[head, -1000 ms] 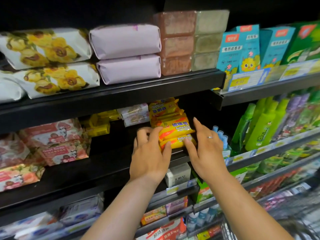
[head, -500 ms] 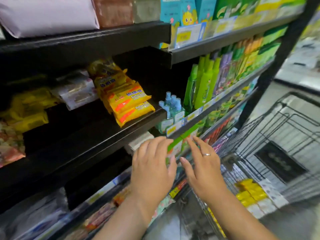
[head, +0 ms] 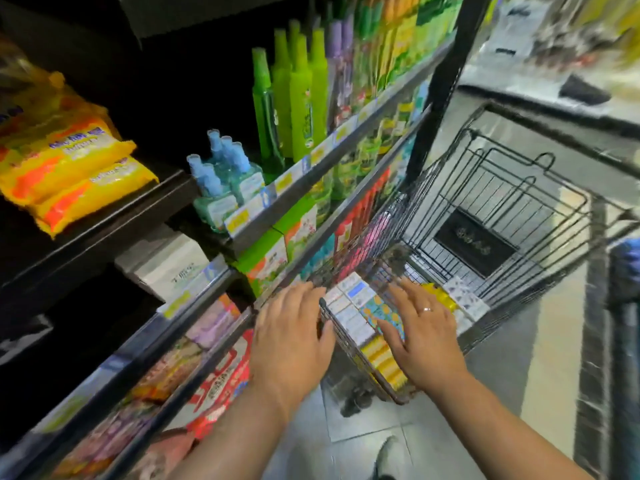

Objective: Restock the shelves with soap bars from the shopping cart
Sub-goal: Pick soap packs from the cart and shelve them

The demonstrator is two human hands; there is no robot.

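A black wire shopping cart (head: 512, 188) stands to the right of the shelves. In its near corner lie several soap bars (head: 353, 306), white, blue-patterned and yellow boxes. My left hand (head: 291, 337) hovers with fingers spread just outside the cart's near-left rim and holds nothing. My right hand (head: 420, 337), a ring on one finger, is spread flat over the soap bars inside the cart; I cannot tell whether it touches them. A stack of yellow-and-orange soap packs (head: 69, 174) lies on the black shelf (head: 114, 220) at upper left.
Green spray bottles (head: 294, 95) and blue-capped bottles (head: 221, 178) fill the shelf to the right of the yellow packs. Lower shelves hold boxed and bagged goods (head: 214, 382). A shoe (head: 388, 455) shows on the grey tiled floor below.
Both hands left the yellow soap packs on the shelf and dropped down and right to the cart. The view swung from the shelves toward the cart.
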